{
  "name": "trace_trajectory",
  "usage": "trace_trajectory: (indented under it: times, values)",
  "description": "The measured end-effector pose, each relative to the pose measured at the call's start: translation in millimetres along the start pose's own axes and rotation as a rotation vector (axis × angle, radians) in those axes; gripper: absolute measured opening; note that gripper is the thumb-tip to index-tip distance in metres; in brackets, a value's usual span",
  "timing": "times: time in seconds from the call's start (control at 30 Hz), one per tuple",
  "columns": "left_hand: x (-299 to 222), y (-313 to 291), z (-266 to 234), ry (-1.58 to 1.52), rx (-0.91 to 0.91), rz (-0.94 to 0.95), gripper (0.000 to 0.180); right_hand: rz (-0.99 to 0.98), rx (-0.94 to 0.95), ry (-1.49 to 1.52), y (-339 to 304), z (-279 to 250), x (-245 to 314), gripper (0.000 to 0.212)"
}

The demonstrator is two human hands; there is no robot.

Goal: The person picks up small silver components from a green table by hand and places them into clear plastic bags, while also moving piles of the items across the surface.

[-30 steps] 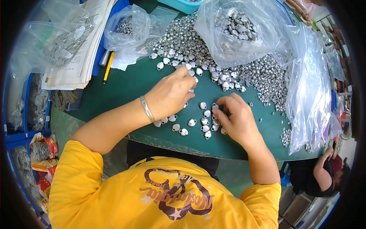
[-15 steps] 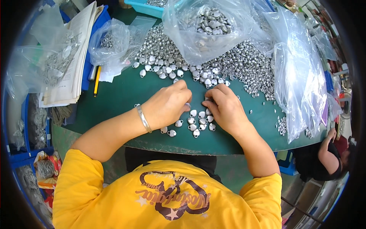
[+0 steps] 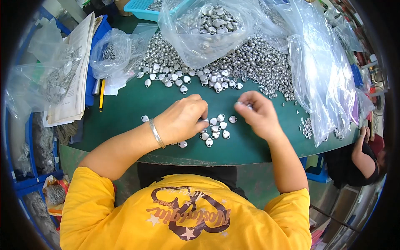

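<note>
Small silver heart-shaped charms [image 3: 215, 128], each with a little loop, lie in a loose group on the green tabletop between my hands. My left hand [image 3: 183, 118] is at the left edge of this group, its fingers pinched together at a heart charm [image 3: 205, 120] that shows only partly. A few more charms [image 3: 182, 144] lie beside my left wrist, partly covered by it. Farther right, my right hand [image 3: 260, 114] is raised slightly off the table with thumb and fingers closed on a heart charm [image 3: 239, 103]. More metal shows between those fingers; how many pieces, I cannot tell.
Beyond my hands spreads a large heap of silver metal pieces [image 3: 250, 58], with a clear plastic bag of charms [image 3: 216, 21] on it. Clear plastic sheeting [image 3: 321, 79] covers the right side. Papers [image 3: 68, 75], a yellow pencil [image 3: 101, 96] and a blue basket [image 3: 143, 12] stand around. Another person [image 3: 354, 162] sits at right.
My right hand has moved right, away from the charm group, with a heart charm now showing in its fingers. My left hand has shifted slightly nearer to me and stays pinched.
</note>
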State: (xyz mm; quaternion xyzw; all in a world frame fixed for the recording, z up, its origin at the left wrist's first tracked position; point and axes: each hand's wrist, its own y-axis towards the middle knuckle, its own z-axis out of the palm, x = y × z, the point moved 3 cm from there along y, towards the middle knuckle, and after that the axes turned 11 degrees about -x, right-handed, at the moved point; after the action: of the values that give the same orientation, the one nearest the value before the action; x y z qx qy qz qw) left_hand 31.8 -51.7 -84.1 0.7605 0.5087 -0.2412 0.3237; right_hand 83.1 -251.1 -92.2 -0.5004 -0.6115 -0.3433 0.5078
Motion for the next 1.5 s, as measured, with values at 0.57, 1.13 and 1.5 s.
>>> trace_trajectory:
  times: [0.57, 1.13, 1.5]
  values:
    - [-1.6, 9.8, 13.1, -0.257, -0.049, -0.325, 0.008, 0.226, -0.145, 0.571, -19.2, -39.5, -6.8, 0.004]
    - [0.1, 3.7, -5.9, -0.535, -0.016, -0.480, 0.007, 0.239, 0.180, 0.585, -34.7, -4.0, 4.1, 0.010]
    - [-3.4, -22.8, -10.5, -0.098, -0.012, -0.166, 0.015, -0.634, -0.053, -0.584, -46.4, 28.0, 9.4, 0.023]
